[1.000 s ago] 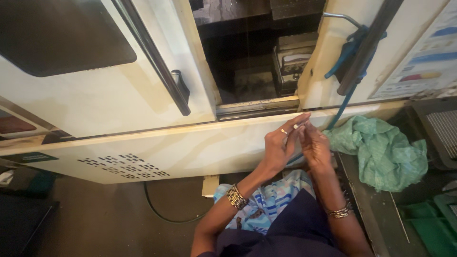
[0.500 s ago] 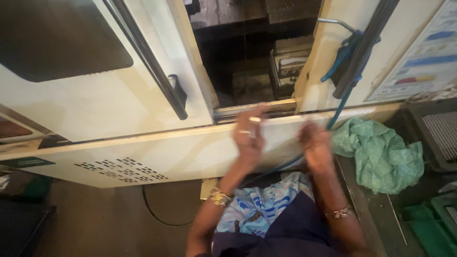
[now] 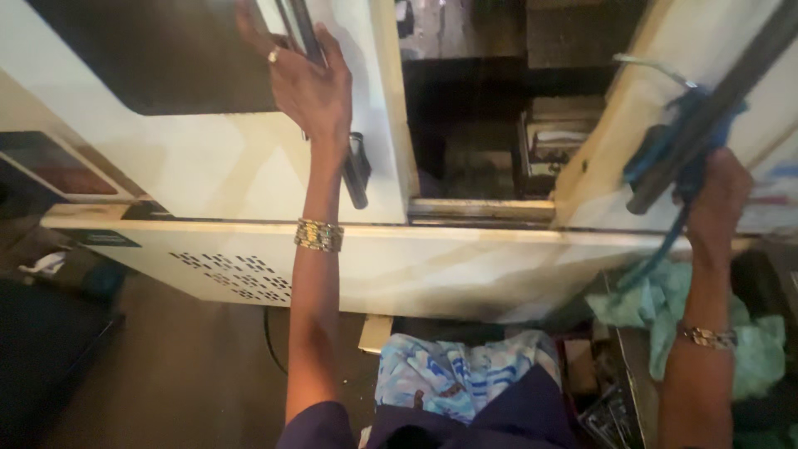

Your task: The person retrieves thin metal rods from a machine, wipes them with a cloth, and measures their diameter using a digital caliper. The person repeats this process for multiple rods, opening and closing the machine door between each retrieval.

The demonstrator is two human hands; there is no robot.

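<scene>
- The left hand (image 3: 309,83) covers part of the black door handle (image 3: 356,170); its fingertips and the bar's upper end run off the top edge.
- The right hand (image 3: 716,199) is motion-blurred; its fingers sit behind the right door's dark handle (image 3: 706,116) and blue cord (image 3: 665,158), so the grip cannot be told.
- The machine's interior (image 3: 482,141) is too dark to read.
- The green cloth (image 3: 748,349) is partly hidden by the right forearm.

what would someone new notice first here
Two raised arms: the left hand grips the long dark handle on the cream sliding door at upper left, and the right hand holds the dark bar, wrapped in blue cord, at the right. Between them gapes the machine's dark opening, with a green cloth crumpled at lower right.
</scene>
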